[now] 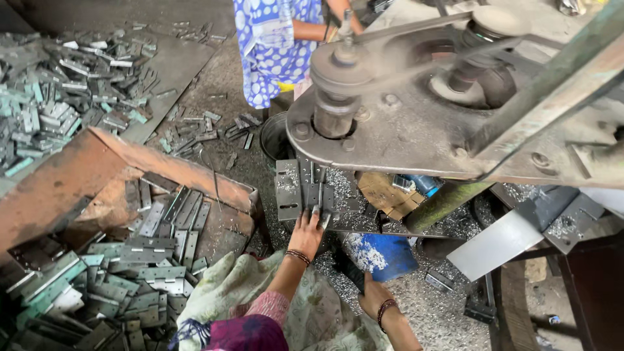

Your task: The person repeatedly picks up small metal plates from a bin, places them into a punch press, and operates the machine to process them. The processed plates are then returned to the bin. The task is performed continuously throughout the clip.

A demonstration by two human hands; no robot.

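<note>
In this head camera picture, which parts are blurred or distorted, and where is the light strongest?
Head view: the grey pulley wheel with its belt is smeared by motion blur; the left hand and the flat grey metal hinge plates are sharp. The green machine frame beam bows at the edge, a wide-lens effect. Light is soft daylight, brightest at top right; the bottom right corner is dark.

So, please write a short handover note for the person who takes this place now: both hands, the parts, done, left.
Left hand: fingers on a metal hinge plate on the press bed, under the machine head.
Right hand: low, beside the blue container, seemingly holding nothing.
Hinge plates are heaped in the rusty tray at left; more lie on the floor pile.
Done or left: cannot tell which heap is finished.
Another person stands opposite.
</note>
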